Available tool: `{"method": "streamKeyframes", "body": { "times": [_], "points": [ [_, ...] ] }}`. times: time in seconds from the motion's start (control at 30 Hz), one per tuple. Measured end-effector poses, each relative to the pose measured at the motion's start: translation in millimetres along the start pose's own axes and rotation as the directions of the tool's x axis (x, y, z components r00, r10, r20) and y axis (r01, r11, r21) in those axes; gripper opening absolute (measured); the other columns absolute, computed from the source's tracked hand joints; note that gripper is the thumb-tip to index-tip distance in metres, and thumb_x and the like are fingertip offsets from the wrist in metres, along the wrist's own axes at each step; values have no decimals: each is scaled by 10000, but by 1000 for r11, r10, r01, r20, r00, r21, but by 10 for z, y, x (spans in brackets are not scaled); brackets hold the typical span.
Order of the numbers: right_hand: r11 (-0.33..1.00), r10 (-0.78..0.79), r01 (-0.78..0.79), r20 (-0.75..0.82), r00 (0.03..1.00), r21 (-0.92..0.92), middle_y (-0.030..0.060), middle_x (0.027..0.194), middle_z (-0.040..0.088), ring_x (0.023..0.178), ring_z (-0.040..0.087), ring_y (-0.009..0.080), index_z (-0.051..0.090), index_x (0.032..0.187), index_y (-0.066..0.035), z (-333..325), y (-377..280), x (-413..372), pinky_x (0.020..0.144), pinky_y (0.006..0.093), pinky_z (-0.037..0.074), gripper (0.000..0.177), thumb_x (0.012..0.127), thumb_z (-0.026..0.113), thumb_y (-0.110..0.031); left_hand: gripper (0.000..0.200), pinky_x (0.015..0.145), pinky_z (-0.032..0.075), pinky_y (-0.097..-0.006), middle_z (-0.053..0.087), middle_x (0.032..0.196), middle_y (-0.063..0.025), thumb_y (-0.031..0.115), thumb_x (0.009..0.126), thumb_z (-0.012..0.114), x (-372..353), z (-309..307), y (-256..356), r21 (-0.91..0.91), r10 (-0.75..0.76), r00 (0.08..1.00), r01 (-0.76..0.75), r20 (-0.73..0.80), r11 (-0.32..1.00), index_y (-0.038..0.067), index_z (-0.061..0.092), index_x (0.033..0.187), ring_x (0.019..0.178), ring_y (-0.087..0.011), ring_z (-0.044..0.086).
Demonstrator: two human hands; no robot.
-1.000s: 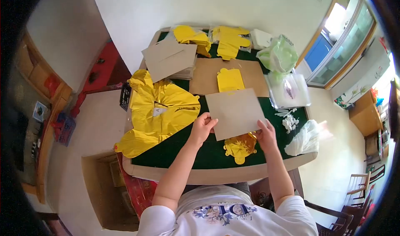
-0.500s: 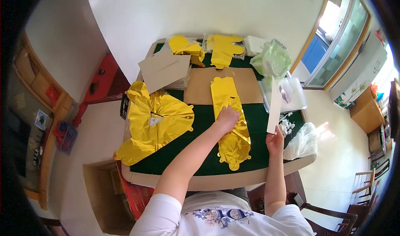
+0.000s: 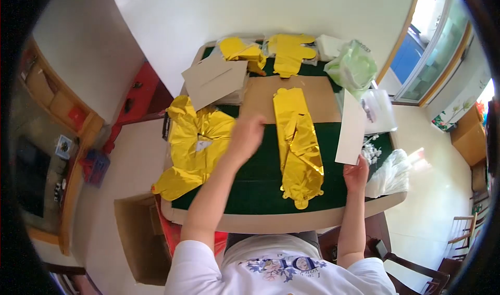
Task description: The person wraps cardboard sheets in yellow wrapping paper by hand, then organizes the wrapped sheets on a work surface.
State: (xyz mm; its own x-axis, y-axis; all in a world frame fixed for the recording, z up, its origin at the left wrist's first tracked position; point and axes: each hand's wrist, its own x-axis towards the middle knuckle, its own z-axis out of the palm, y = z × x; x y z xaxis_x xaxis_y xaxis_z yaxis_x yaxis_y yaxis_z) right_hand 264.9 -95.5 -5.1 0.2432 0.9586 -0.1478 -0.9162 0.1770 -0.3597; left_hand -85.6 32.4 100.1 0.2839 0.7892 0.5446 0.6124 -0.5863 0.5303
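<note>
The board [image 3: 351,131] is pinched at its lower edge by the fingers of the right hand [image 3: 356,174] and is best held clear of the creased gold foil [image 3: 298,146] on the worktop [image 3: 255,191] — the blurred left hand's [image 3: 248,134] finger state cannot be told.

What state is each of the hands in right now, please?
Left hand: blurred over the table; grip cannot be told.
Right hand: closed on the lower end of the pale card.

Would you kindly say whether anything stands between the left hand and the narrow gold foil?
Nothing visible stands between the left hand and the narrow gold foil; green tabletop shows in the gap.
</note>
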Motion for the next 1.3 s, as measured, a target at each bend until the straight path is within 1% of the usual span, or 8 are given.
{"method": "streamKeyframes", "body": {
  "times": [0.2,0.3,0.43,0.53,0.83,1.03,1.13,1.3],
  "points": [
    [997,35,-34,10,999,-63,79,1022,664,815,642,168,567,1109,-36,72,85,33,558,246,496,219,938,475,-137,228,800,470,-434,589,955,-181,13,837,557,-635,-1463,-1810,441,-301,927,372,-225,817,25,598,1060,903,-363,580],
    [981,21,0,105,994,-194,63,1082,643,874,633,174,551,1136,-61,-182,117,181,614,246,509,214,944,475,-117,246,827,452,-448,579,982,-195,20,830,567,-827,-1589,-1598,581,-235,917,388,-322,716,7,592,1075,960,-377,557],
    [982,48,-32,88,995,-184,69,1043,616,831,611,177,492,1195,-57,-68,100,68,621,246,530,260,935,497,-59,178,824,441,-455,575,953,-205,72,834,584,-935,-857,-387,276,-357,928,318,105,907,13,595,1000,928,-381,541],
    [982,46,-32,71,996,-186,61,1037,627,837,624,190,510,1182,-85,-31,91,42,618,244,529,262,923,510,-47,202,955,443,-383,628,1037,-150,120,794,649,-1394,-52,423,-133,268,917,-239,294,962,19,626,968,1067,-283,567],
    [985,54,-40,82,995,-166,65,1050,646,842,659,213,515,1173,-85,-20,112,30,687,302,522,268,909,512,-36,287,941,427,-399,558,1075,-114,95,784,551,-1325,221,507,43,369,851,-414,375,909,53,624,1058,1086,-266,526],
    [967,150,-122,112,982,-225,62,1133,620,984,623,204,502,1194,-84,177,174,-94,1060,541,345,299,896,531,-71,205,730,511,-356,612,929,-113,14,785,684,-1295,84,410,-375,-292,890,419,351,827,22,606,974,836,-272,610],
    [870,155,-197,-129,979,-452,63,1113,611,1018,610,214,525,1179,-74,250,222,-192,906,440,514,257,922,508,-82,132,707,510,-322,623,888,-95,2,790,671,-1339,109,499,-226,65,986,-30,153,974,30,615,906,834,-241,613],
    [667,243,-282,-157,957,-690,39,987,638,826,657,161,545,1152,-55,313,295,-316,694,308,588,233,921,549,-82,259,815,501,-386,610,1094,-119,-2,835,617,-1153,186,325,-295,-273,962,258,-10,920,49,586,1087,946,-284,609]
  ]
}}
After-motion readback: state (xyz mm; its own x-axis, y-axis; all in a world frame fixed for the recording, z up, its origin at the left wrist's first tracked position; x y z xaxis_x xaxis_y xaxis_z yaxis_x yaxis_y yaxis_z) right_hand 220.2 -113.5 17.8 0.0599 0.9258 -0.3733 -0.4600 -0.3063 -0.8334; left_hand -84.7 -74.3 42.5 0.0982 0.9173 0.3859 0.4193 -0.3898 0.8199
